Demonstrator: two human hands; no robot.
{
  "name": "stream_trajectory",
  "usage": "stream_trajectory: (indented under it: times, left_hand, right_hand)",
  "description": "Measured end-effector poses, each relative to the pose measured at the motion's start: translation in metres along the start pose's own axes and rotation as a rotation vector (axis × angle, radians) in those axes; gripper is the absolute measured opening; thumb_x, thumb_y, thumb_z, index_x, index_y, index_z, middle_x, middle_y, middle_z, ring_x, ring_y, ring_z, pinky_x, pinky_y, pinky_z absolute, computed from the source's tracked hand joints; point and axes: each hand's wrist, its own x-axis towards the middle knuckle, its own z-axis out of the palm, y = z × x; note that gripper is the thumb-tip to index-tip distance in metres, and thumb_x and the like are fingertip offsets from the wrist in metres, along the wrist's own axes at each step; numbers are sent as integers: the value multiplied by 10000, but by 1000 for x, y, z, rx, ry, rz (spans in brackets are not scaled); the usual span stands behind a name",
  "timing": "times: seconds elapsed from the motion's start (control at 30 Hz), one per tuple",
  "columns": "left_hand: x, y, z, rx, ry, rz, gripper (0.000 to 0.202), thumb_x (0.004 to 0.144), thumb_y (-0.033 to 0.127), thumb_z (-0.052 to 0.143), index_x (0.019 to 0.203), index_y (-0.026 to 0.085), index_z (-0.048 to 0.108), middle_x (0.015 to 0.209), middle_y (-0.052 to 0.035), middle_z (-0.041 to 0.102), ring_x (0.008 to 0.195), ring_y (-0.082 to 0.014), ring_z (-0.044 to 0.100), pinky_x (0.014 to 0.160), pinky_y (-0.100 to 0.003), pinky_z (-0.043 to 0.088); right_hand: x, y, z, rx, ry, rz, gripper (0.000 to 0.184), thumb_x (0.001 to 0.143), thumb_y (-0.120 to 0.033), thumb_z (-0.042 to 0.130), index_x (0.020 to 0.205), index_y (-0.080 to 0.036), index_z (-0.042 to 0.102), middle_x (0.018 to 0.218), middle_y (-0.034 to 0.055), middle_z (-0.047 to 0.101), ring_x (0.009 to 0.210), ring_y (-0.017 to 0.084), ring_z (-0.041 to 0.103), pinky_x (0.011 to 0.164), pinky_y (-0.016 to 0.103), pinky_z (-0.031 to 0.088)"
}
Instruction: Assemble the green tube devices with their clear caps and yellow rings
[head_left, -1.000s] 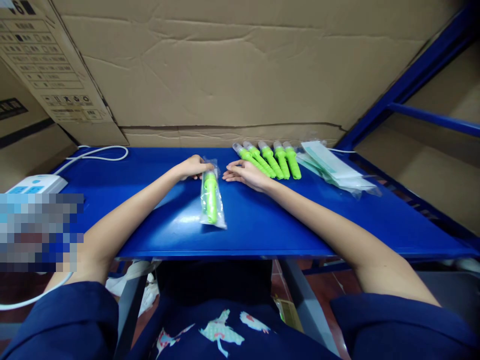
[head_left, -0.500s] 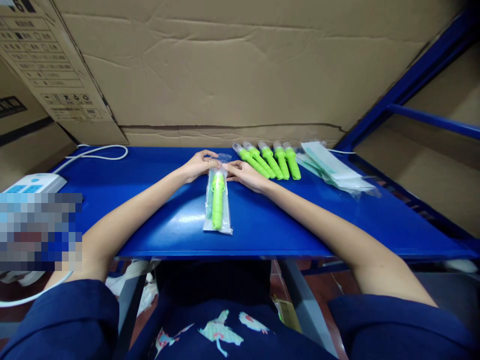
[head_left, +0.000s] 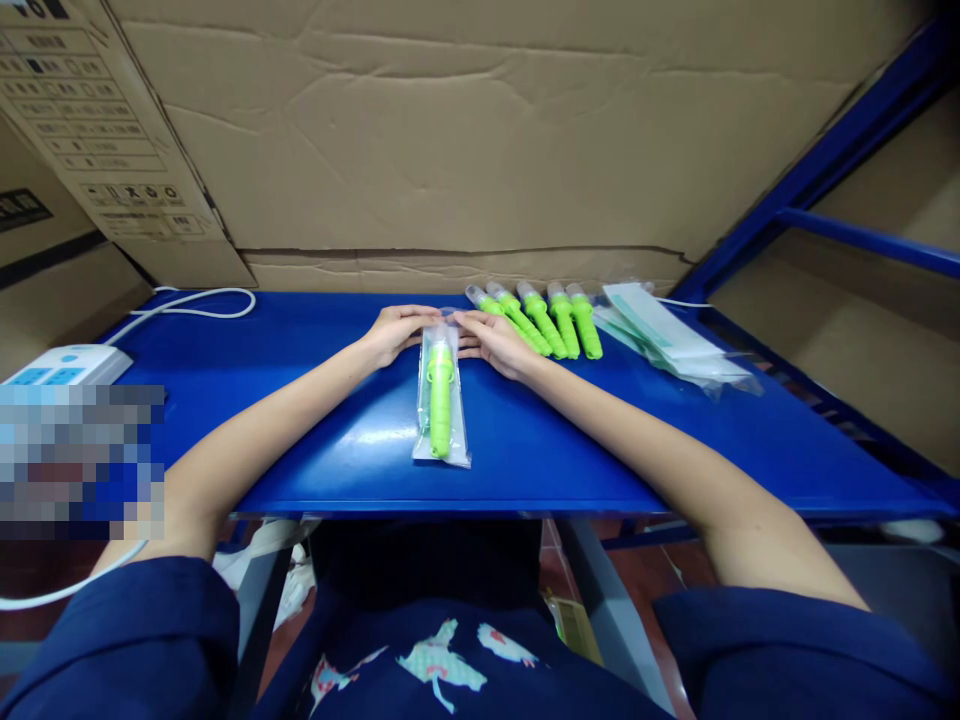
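Observation:
A bright green tube-shaped item sealed in a clear plastic bag lies lengthwise on the blue table, its near end pointing at me. My left hand pinches the bag's far end from the left. My right hand pinches the same far end from the right, fingertips nearly meeting the left hand's. Several unbagged green items lie side by side just right of my right hand.
A stack of clear empty bags lies at the right. A white device with blue buttons and its white cable sit at the far left. Cardboard boxes wall off the table's back; a blue rack frame rises at right.
The bagged item has shifted right and straightened. My right hand moved in from beside it onto the bag's far end, joining the left hand there.

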Motion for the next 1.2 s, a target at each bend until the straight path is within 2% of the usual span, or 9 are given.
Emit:
stream_trajectory:
  times: [0.17,0.3,0.57,0.67,0.77,0.87,0.97,1.1,1.2]
  left_hand:
    - [2,-5,-6,128,-69,137,208,688,185,830,873,139,747,867,-43,778,837,-166,719,845,-314,583]
    - [6,-8,-12,195,-146,228,271,703,269,830,921,131,749,882,-54,782,799,-157,710,756,-272,565]
    - [3,-2,-16,233,-268,235,326,705,324,842,960,133,770,987,-84,789,923,-194,730,825,-301,590]
    - [2,0,-15,152,-299,172,371,761,463,803,912,125,775,1055,-119,785,1005,-230,733,888,-349,597]
    - [3,-2,-14,166,-246,174,474,704,537,863,897,114,773,1031,-132,788,969,-228,737,909,-361,595]
    - [6,-6,-15,203,-211,182,563,566,449,972,963,114,755,1031,-124,788,906,-199,733,882,-346,595]
    - [8,-8,-15,164,-186,169,654,530,406,996,1050,126,715,1066,-127,780,899,-194,731,820,-335,599]
    - [6,-7,-14,153,-171,202,652,542,383,992,1058,118,693,1084,-134,765,940,-204,720,807,-323,590]
    - [3,-5,-9,145,-158,224,652,546,381,986,1061,120,684,1103,-126,745,967,-203,703,830,-326,579]
  right_hand:
    - [-1,6,-1,-12,-18,-68,198,865,-149,773,1053,-161,712,803,15,768,671,117,727,635,221,637]
    - [1,11,-4,10,18,-112,208,821,-117,763,1023,-149,727,761,13,764,641,118,718,656,247,649]
    - [4,13,-7,14,47,-146,211,717,-132,813,923,-150,772,819,36,786,683,133,724,735,282,651]
    - [5,14,-7,15,45,-163,199,700,-143,823,893,-157,778,836,33,788,713,134,724,766,291,643]
    - [5,15,-6,-5,57,-173,161,720,-150,804,878,-159,777,874,34,791,743,134,720,792,296,635]
    - [4,12,-4,-43,78,-153,65,803,-116,705,834,-150,751,823,38,773,709,127,707,744,267,621]
    - [1,5,-2,-25,65,-99,173,944,-141,544,861,-159,696,751,34,739,651,126,694,634,233,595]
    - [-2,1,-1,20,42,6,175,1035,-328,552,949,-188,611,711,29,718,604,143,679,557,230,573]
    - [-2,5,-1,-41,-105,99,298,1020,-439,602,937,-156,645,746,67,730,638,147,689,583,225,579]
